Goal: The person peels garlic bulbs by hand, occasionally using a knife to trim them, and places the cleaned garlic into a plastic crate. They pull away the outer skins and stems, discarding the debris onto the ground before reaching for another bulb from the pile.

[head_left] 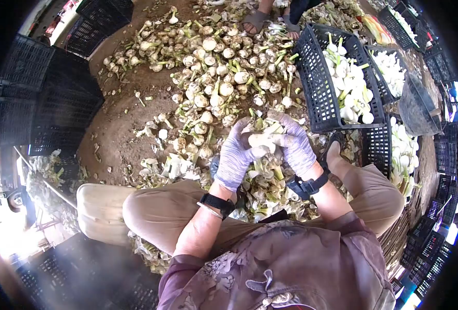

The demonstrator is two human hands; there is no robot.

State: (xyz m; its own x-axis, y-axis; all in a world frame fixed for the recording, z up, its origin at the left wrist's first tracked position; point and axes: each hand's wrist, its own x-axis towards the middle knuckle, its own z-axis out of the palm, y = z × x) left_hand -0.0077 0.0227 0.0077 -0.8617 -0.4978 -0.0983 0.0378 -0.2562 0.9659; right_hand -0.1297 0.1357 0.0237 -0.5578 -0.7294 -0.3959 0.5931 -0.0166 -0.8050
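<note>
So, closest to the camera there's a purplish patterned shirt [291, 258], then two bent knees in tan trousers [162, 212], with a pale tan cushion-like thing [102, 213] just beside the left knee. Black straps sit on both wrists, and the hands are in thin, streaky purple-white gloves.

Both hands are in front of the knees, working on one bulb [262, 140] held up between them, over the scraps. The left hand [235, 155] is mostly closed, fingers curled and thumb pressed on the bulb's near side. The right hand [296, 147] is curled in too, its fingertips gripping the other side of the bulb. Some of the fingers are hidden, so I can't tell exactly where each one touches.

Under and around the hands it's all loose peelings [262, 191], leafy and papery. Past them, a big heap of dirty bulbs with stubby green stalks [224, 77] spreads over the brown dirt floor [136, 108].

Off to the right there's a black crate [319, 98] of cleaner white bulbs [345, 82], another filled crate [376, 147] nearer the right knee, and a dark tub [417, 106] beside them. Big black crates [37, 93] are stacked on the left. Farther up, another person's feet in sandals [255, 23] are at the heap's edge.
</note>
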